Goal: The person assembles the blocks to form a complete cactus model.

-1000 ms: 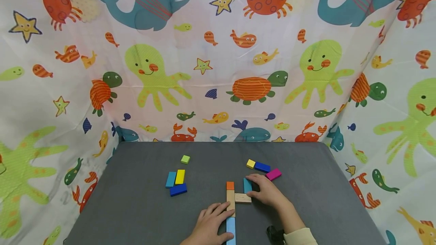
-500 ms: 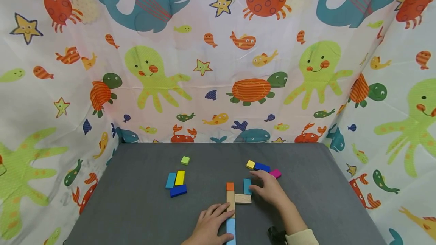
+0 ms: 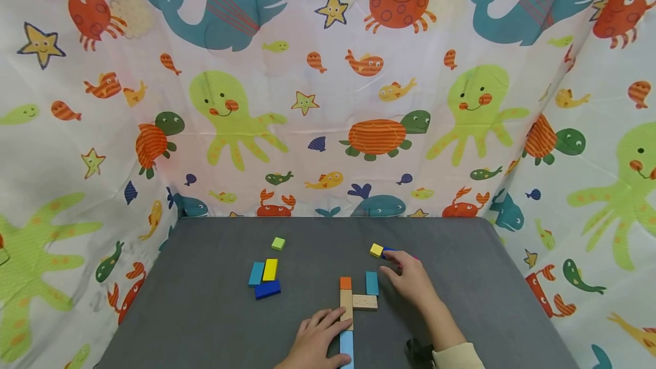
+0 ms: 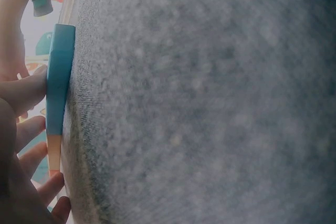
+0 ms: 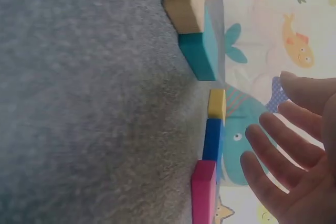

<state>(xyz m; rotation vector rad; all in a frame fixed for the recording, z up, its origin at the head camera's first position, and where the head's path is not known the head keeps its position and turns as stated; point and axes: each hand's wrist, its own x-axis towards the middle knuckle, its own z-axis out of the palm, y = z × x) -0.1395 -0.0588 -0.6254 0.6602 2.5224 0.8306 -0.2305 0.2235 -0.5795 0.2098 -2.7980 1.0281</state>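
My left hand (image 3: 319,339) rests along a column of blocks, its fingers fairly straight. Its fingertips touch the upright wooden block (image 3: 345,303) and its thumb lies against the light blue block (image 3: 347,346), seen also in the left wrist view. An orange block (image 3: 345,283) tops the column. From its right side extends a second wooden block (image 3: 364,302), with a teal block (image 3: 371,283) standing off its far end. Above the table, my right hand (image 3: 414,281) holds nothing. Its loosely bent fingers are near a yellow cube (image 3: 376,250), a blue block (image 5: 212,139) and a magenta block (image 5: 203,190).
To the left lie a teal block (image 3: 256,274), a yellow block (image 3: 270,270) and a dark blue block (image 3: 268,290), with a green cube (image 3: 278,243) behind them. A sea-animal curtain (image 3: 318,113) borders the grey table (image 3: 205,312).
My right hand has let go of the teal block and moved away and to the right, over the blue and magenta blocks. The left hand has stayed in place.
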